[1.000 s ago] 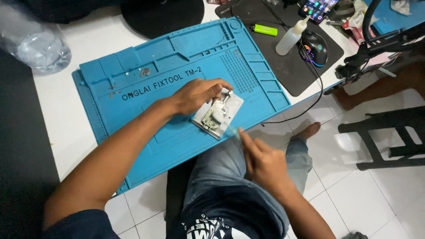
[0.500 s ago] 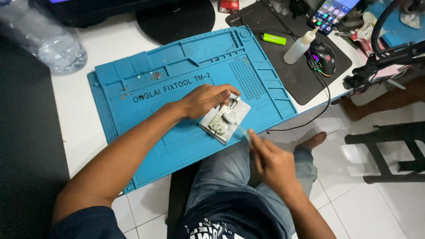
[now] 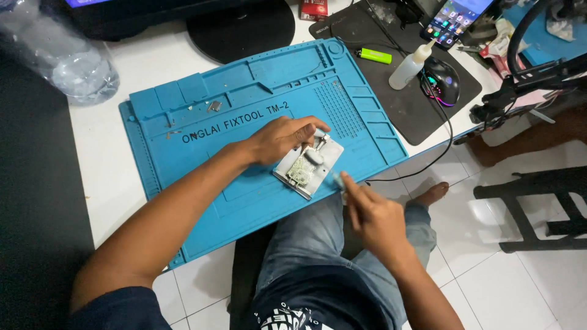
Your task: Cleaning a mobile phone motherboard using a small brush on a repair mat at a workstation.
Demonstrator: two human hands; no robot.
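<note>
clear bottle [image 3: 411,65] — pale liquid inside

A flat silver metal plate [image 3: 310,166] is lying on a big blue mat [image 3: 183,177] on the white counter [image 3: 101,165]. The plate is sitting turned at a slant, near the front right part of the mat. A small greenish circuit board [image 3: 300,170] is resting on top of the plate, in its middle. A small shiny clamp piece [image 3: 320,140] is sticking up at the plate's far corner. The left hand [image 3: 282,138] is lying over the far left side of the plate and pressing on it. The right hand [image 3: 374,215] is pinching a small pale tool [image 3: 337,179], and its tip is sitting just beside the plate's right edge.
</note>
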